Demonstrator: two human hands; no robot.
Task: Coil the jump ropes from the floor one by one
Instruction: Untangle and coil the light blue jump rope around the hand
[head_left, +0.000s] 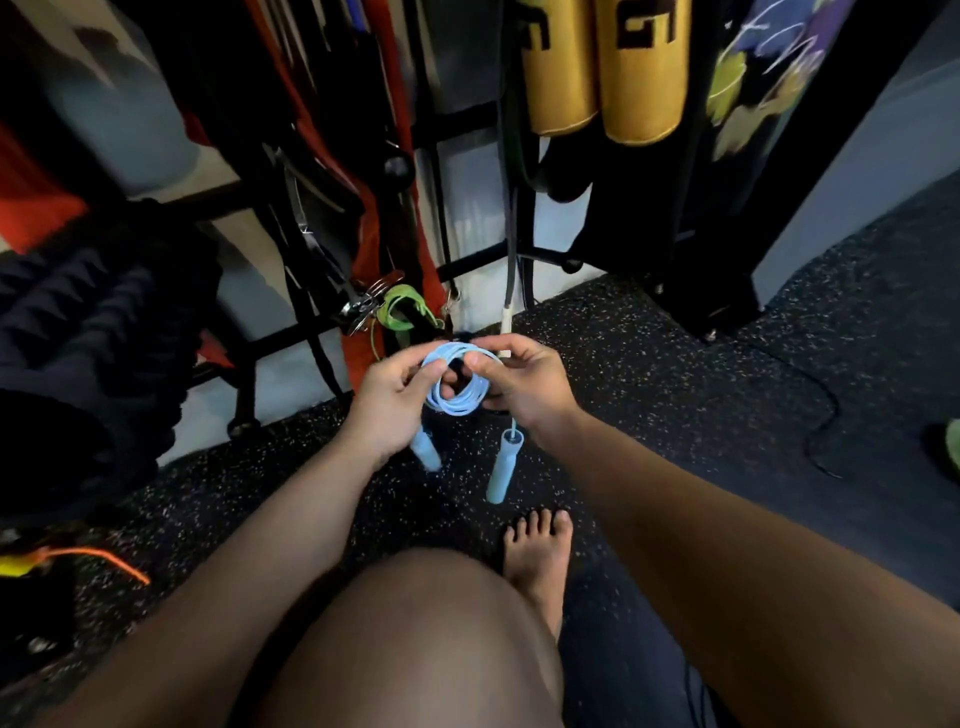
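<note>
Both hands, left hand (392, 400) and right hand (519, 384), gripped the mostly coiled blue rope (457, 382); handles (503, 467) dangled, black cord (823, 415) looked untouched

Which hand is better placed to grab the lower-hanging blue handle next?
Probably the right hand: that handle dangles just below it, while the left hand pinches the coil and could steady it.
</note>
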